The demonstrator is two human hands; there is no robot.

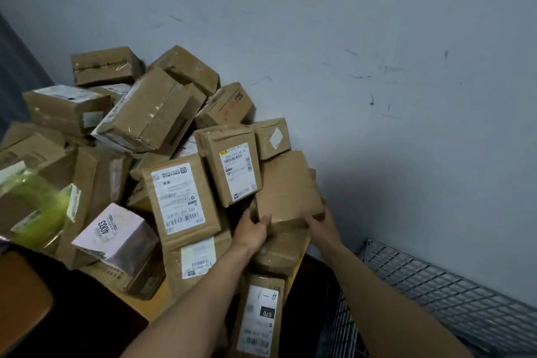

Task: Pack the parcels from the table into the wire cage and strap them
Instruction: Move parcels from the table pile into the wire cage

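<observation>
I read "4003" on a white parcel point(113, 229), "070" on the nearest parcel point(261, 314). My left hand point(252, 229) and right hand point(319, 225) grip a plain brown box point(287, 186) at the pile's right edge on the table point(157, 296).

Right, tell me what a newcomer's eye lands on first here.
First, the tumbled heap of brown parcels piled on the table against the grey wall, filling the left and centre. Next, the left hand and right hand gripping a plain brown box at the heap's right edge. Then the wire cage low on the right, beside the table.
</observation>
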